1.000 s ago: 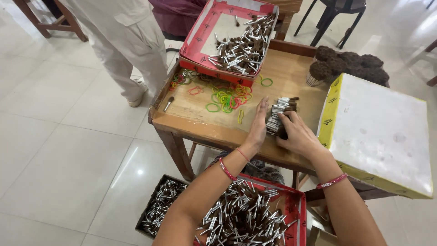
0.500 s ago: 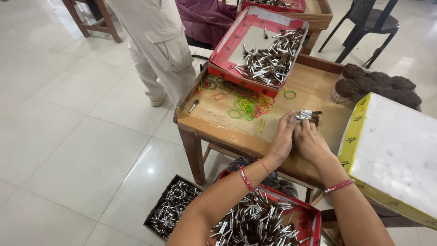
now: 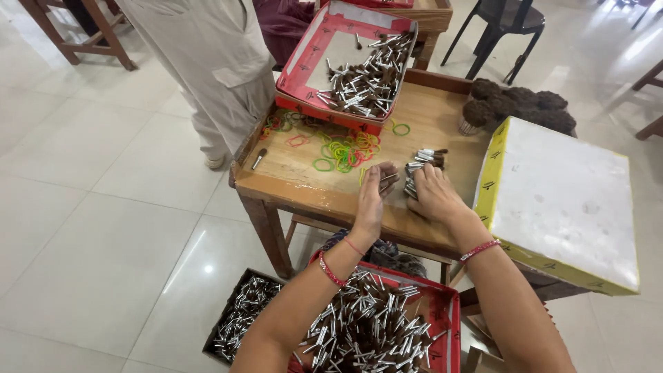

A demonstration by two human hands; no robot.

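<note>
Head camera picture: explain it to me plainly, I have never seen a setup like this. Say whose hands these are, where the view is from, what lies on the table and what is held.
There is no machine here. The camera sits on a person's head and looks down at their own two bare hands. They work at a small wooden table. The left hand pinches a couple of small metal-handled brushes. The right hand rests on a bundle of brushes. Coloured rubber bands lie scattered on the wood. A red tray at the back holds more brushes, and another red tray sits near the person's lap. A white box lid with yellow edges lies to the right. Another person stands behind the table.
</note>
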